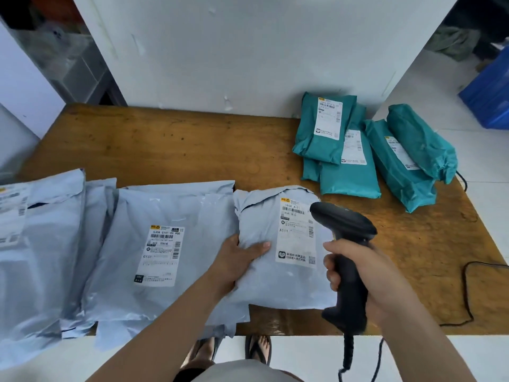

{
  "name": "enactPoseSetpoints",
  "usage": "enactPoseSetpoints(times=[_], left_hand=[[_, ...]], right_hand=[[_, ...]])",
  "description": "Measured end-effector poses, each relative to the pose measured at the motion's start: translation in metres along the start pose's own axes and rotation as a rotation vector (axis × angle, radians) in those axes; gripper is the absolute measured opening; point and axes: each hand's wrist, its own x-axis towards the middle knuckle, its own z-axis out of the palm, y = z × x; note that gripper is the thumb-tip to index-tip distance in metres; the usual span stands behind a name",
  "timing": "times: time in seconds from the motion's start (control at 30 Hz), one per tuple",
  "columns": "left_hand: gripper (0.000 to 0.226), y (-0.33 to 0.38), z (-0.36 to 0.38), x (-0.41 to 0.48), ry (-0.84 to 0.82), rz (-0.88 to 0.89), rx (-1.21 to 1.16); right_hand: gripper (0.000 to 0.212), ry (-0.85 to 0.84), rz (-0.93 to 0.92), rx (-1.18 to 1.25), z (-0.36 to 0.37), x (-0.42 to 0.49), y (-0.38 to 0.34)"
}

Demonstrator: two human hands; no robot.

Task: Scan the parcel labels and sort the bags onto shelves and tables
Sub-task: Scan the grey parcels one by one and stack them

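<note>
Two worries — right hand grips the scanner right beside the label, so a misread's possible; left hand pinches the bag, lower centre on the desk — wrinkles could hide the barcode.

Blue crate on floor far right; crumpled greenish cloth beyond.

Your grey-blue mailer bag lies flat at the table's near edge with its label, marked A111, face up. Your left hand grips its left side. The black scanner in your right hand points at the label. More grey-blue bags overlap to the left, and teal bags are piled at the far right.
</note>
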Motion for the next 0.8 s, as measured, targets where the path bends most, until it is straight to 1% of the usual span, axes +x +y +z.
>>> enactPoseSetpoints(times=[0.07, 0.1, 0.17, 0.2, 0.23, 0.3, 0.33, 0.37, 0.47, 0.5, 0.53, 0.57, 0.6, 0.67, 0.7, 0.73, 0.8], left_hand=[[0.031, 0.014, -0.027, -0.019, -0.007, 0.04, -0.038], [0.038, 0.02, -0.044, -0.03, 0.001, 0.064, -0.051], [0.065, 0.031, -0.082, -0.053, 0.033, 0.128, -0.038], [0.074, 0.033, -0.102, -0.063, 0.058, 0.159, -0.028], [0.08, 0.036, -0.121, -0.073, 0.075, 0.175, -0.028], [0.086, 0.036, -0.158, -0.084, 0.124, 0.135, 0.009], [0.085, 0.034, -0.173, -0.084, 0.182, 0.102, 0.078], [0.079, 0.03, -0.184, -0.083, 0.252, 0.076, 0.216], [0.056, 0.018, -0.187, -0.068, 0.591, -0.073, 0.921], [0.055, 0.017, -0.178, -0.064, 0.679, -0.071, 1.069], [0.057, 0.019, -0.165, -0.063, 0.73, -0.031, 1.163], [0.06, 0.023, -0.15, -0.063, 0.767, 0.054, 1.214], [0.061, 0.025, -0.137, -0.062, 0.792, 0.188, 1.22], [0.056, 0.03, -0.114, -0.053, 0.802, 0.48, 1.219], [0.055, 0.027, -0.106, -0.044, 0.764, 0.55, 1.261], [0.056, 0.021, -0.101, -0.035, 0.69, 0.569, 1.351], [0.062, 0.008, -0.095, -0.019, 0.508, 0.503, 1.556]], right_hand=[[0.007, -0.023, -0.027, 0.003, -0.003, -0.003, -0.008], [0.008, -0.035, -0.034, 0.016, -0.004, -0.005, -0.01], [0.012, -0.047, -0.025, 0.05, -0.004, -0.004, -0.014], [0.013, -0.052, -0.013, 0.067, -0.002, -0.003, -0.014], [0.013, -0.058, -0.002, 0.081, 0.002, -0.001, -0.014], [0.012, -0.083, 0.018, 0.091, 0.011, 0.005, -0.012], [0.012, -0.101, 0.025, 0.08, 0.016, 0.008, -0.01], [0.013, -0.12, 0.031, 0.058, 0.021, 0.011, -0.009], [0.016, -0.167, 0.03, -0.015, 0.037, 0.016, -0.005], [0.018, -0.175, 0.024, -0.038, 0.041, 0.017, -0.004], [0.019, -0.182, 0.019, -0.056, 0.045, 0.017, -0.004], [0.02, -0.186, 0.015, -0.068, 0.047, 0.018, -0.004], [0.02, -0.191, 0.009, -0.078, 0.05, 0.017, -0.004], [0.022, -0.193, -0.005, -0.097, 0.052, 0.017, -0.004], [0.023, -0.192, -0.01, -0.104, 0.053, 0.017, -0.005], [0.023, -0.189, -0.013, -0.106, 0.054, 0.017, -0.005], [0.022, -0.184, -0.014, -0.111, 0.054, 0.015, -0.005]])
